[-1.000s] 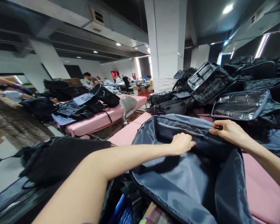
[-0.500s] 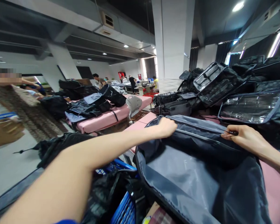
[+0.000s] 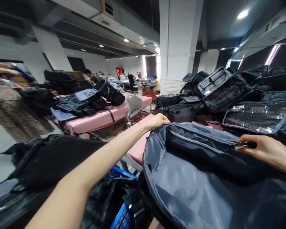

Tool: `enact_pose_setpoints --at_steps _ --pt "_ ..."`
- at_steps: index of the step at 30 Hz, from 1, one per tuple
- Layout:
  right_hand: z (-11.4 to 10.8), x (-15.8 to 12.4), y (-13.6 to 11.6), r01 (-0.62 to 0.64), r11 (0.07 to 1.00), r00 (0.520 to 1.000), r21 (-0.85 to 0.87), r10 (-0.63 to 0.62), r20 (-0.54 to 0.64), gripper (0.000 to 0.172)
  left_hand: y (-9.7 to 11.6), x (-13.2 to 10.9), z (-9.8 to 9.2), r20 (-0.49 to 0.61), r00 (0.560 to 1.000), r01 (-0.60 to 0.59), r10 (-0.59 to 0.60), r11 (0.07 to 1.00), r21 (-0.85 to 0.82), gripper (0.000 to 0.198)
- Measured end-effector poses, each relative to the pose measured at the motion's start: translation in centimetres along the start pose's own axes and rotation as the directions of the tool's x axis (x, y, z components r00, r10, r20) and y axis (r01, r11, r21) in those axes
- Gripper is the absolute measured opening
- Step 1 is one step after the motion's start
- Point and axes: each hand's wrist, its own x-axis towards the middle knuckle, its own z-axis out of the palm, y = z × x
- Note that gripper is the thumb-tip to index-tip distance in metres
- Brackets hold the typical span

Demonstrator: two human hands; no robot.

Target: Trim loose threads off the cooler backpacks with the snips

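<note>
A black bag with a grey-blue lining [image 3: 188, 187] lies wide open in front of me, its inside facing up. My left hand [image 3: 160, 120] is closed on the far left rim of this bag, arm stretched out. Along the bag's far inner wall runs a zipped pocket. Over the right part of that wall is my right hand [image 3: 264, 148], its fingers closed around a small dark tool [image 3: 249, 144] that looks like thread snips. The tool's narrow tip points left, close to the lining at the rim. My palm hides part of it.
Black bags with clear plastic panels [image 3: 258, 117] pile up at the right. A blue basket [image 3: 124, 218] holding dark fabric stands below left, near another black bag [image 3: 54, 159]. A pink-covered table [image 3: 90, 122] carries more bags beyond. Other people work in the background.
My left hand has shifted left along the bag's rim. My right hand, with the snips, has moved slightly right and down. The view has turned, so the background tables sit further left.
</note>
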Motion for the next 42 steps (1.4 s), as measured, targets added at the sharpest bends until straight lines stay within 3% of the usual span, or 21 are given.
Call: enact_pose_setpoints --at_steps 2,5,9,12,14,19,33,35,40,42 --pt "-0.1 1.0 -3.0 0.097 0.995 0.991 0.035 -0.099 0.087 0.032 -0.3 0.0 -0.4 0.079 0.997 0.030 -0.024 0.997 -0.072 0.025" --pt "0.8 3.2 -8.8 0.327 0.945 0.945 -0.003 -0.327 0.021 0.031 -0.3 -0.6 -0.9 0.210 0.976 0.114 -0.065 0.966 -0.232 0.030" --pt "3.0 6.1 -14.8 0.587 0.786 0.789 -0.194 -0.609 -0.079 0.018 0.0 -1.3 -1.2 0.297 0.947 0.220 -0.122 0.920 -0.325 0.026" --pt "3.9 7.2 -16.7 0.679 0.661 0.666 -0.319 -0.737 -0.111 0.017 0.1 -1.4 -1.3 0.352 0.926 0.262 -0.136 0.902 -0.343 0.026" --pt "4.0 7.5 -17.4 0.706 0.605 0.610 -0.369 -0.784 -0.117 0.019 0.1 -1.5 -1.4 0.368 0.921 0.272 -0.130 0.889 -0.368 0.029" --pt "3.8 7.5 -18.8 0.752 0.513 0.536 -0.414 -0.841 -0.069 0.017 0.3 -1.9 -1.5 0.364 0.924 0.269 -0.119 0.878 -0.396 0.030" --pt "3.2 7.4 -19.6 0.775 0.481 0.526 -0.410 -0.850 -0.002 0.019 0.7 -2.6 -1.3 0.291 0.953 0.185 -0.083 0.922 -0.341 0.025" --pt "3.1 7.4 -19.5 0.777 0.504 0.545 -0.378 -0.839 0.000 0.017 0.7 -2.7 -1.2 0.285 0.955 0.175 -0.077 0.925 -0.336 0.023" --pt "2.5 7.2 -19.0 0.720 0.628 0.644 -0.296 -0.763 -0.054 0.017 0.4 -2.6 -1.2 0.297 0.953 0.169 -0.062 0.921 -0.352 0.023" --pt "2.6 7.1 -18.9 0.713 0.626 0.651 -0.316 -0.759 -0.034 0.016 0.3 -2.5 -1.2 0.292 0.954 0.169 -0.064 0.922 -0.349 0.025"
